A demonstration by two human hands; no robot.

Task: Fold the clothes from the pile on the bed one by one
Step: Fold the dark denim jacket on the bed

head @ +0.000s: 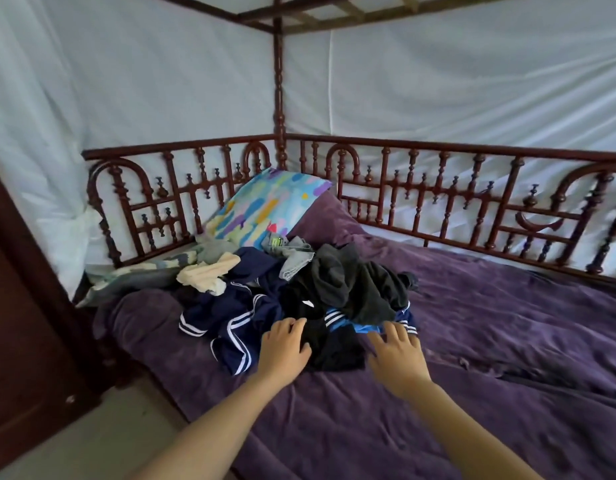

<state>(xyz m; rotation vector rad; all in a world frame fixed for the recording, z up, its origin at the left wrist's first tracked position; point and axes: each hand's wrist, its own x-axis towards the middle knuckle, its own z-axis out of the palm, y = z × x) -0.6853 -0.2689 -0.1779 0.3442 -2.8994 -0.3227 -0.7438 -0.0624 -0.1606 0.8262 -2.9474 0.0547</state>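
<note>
A pile of clothes (299, 292) lies on the purple bed cover (490, 341). It holds a black garment (337, 344) at the front, a navy piece with white stripes (227, 317) on the left, a dark grey top (348, 278), a blue striped piece (369, 327), a cream cloth (209, 271) and a grey one (296, 261). My left hand (286, 348) rests with fingers spread on the black garment's left edge. My right hand (396, 355) hovers open at its right edge, beside the blue piece. Neither hand grips anything.
A colourful pillow (265, 206) leans against the dark red carved railing (438, 188) behind the pile. White netting (438, 81) hangs around the bed. A dark wooden door or cabinet (19, 323) stands at the left, with pale floor (102, 434) below it.
</note>
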